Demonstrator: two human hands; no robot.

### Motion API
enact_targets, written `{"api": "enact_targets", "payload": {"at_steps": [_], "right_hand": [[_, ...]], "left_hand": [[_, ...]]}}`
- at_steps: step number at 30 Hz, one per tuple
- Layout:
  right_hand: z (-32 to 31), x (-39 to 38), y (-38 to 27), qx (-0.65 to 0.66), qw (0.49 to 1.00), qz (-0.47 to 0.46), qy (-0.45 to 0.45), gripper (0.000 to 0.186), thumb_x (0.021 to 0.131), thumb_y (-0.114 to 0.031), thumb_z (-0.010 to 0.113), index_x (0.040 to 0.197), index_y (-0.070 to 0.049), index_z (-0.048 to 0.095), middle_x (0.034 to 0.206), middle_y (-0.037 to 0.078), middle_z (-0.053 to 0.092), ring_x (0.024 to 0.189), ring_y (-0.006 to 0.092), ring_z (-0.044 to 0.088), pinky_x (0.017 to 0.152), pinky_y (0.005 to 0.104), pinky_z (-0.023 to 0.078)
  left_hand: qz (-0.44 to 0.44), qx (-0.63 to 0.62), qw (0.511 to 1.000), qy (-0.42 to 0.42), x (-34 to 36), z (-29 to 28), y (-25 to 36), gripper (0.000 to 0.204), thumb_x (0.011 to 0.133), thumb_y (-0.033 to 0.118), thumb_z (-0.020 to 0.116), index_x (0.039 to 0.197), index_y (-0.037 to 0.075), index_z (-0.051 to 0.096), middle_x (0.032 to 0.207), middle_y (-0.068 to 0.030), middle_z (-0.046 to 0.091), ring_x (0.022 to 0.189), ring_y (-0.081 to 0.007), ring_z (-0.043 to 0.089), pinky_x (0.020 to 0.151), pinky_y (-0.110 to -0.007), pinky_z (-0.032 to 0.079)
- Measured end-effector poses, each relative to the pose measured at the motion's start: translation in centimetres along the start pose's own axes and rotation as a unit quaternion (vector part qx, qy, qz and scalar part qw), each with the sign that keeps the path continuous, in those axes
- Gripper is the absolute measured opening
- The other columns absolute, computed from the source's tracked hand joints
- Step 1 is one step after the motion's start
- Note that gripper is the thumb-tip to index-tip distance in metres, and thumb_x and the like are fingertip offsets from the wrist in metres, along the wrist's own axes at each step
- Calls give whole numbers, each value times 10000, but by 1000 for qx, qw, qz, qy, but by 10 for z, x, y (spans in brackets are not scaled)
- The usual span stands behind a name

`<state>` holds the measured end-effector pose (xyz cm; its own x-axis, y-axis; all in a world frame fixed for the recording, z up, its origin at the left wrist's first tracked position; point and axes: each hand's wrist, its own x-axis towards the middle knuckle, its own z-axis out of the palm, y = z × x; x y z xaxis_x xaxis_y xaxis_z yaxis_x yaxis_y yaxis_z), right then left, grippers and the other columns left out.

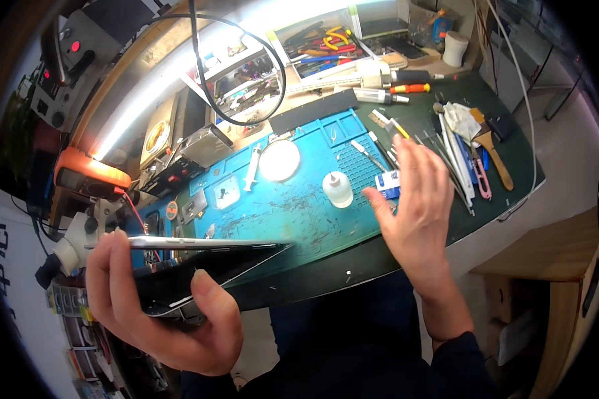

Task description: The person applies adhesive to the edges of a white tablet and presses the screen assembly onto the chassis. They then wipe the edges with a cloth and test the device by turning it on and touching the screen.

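My left hand [160, 306] grips a phone-like device with a thin silver frame [199, 244] and a glossy black panel [180, 272]. Seen nearly edge-on, the frame and panel form a narrow wedge. The fingers are behind the device and the thumb is against the black panel at its near side. My right hand [416, 206] is raised over the right of the bench with nothing in it, fingers stretched out and thumb apart. Left of that thumb stands a small translucent dropper bottle [338, 190]. A blue and white packet [387, 181] lies partly behind the hand.
The blue mat [266, 213] carries a round white disc [279, 160], a syringe [252, 168] and a clear dish [226, 191]. Tweezers, brushes [494, 159] and a pink-handled cutter [480, 177] lie at right. An orange multimeter [92, 170] stands left; a black cable loop [284, 73] hangs overhead.
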<state>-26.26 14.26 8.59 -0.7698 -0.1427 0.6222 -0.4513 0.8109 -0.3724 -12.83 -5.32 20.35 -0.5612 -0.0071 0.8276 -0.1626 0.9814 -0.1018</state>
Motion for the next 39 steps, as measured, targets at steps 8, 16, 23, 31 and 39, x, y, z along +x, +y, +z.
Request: {"api": "enact_targets", "payload": {"at_steps": [8, 16, 23, 31, 39], "right_hand": [[28, 20, -13, 160, 965, -83, -189, 553, 807, -248, 835, 1285, -73, 618, 1237, 149, 614, 1049, 290, 639, 985, 434, 468], [17, 96, 47, 162, 985, 17, -52, 526, 818, -143, 809, 1291, -35, 606, 1121, 177, 625, 1019, 365, 662, 897, 434, 530], [30, 127, 99, 59, 998, 30, -17, 541, 812, -136, 815, 1298, -15, 611, 1161, 178, 695, 1036, 297, 698, 904, 388, 545], [55, 122, 128, 79, 991, 69, -78, 653, 767, -137, 818, 1351, -9, 557, 1299, 218, 645, 1221, 383, 609, 1062, 433, 474], [-11, 80, 3, 285, 952, 29, 104, 260, 930, -35, 644, 1187, -23, 601, 1091, 123, 664, 931, 203, 664, 769, 334, 549]], "left_hand": [[19, -46, 997, -58, 11, -5, -8, 559, 927, 187, 621, 1441, 4, 500, 1396, -179, 489, 1299, -347, 496, 1083, -469, 418], [103, -25, 992, -70, 27, -7, -29, 709, 948, 565, 635, 1395, 19, 562, 1358, -178, 557, 1240, -357, 548, 1051, -464, 435], [135, -58, 985, -95, 45, -13, -62, 647, 915, 515, 651, 1350, 37, 625, 1256, -141, 646, 1150, -355, 598, 982, -459, 462], [134, -138, 976, -100, 55, -15, -91, 359, 980, 233, 639, 1265, 18, 673, 1142, -153, 692, 1074, -356, 634, 925, -433, 497], [78, -229, 944, -226, 86, -13, -112, 242, 1010, 111, 579, 1192, 4, 697, 1095, -171, 702, 1020, -325, 652, 929, -396, 497]]}}
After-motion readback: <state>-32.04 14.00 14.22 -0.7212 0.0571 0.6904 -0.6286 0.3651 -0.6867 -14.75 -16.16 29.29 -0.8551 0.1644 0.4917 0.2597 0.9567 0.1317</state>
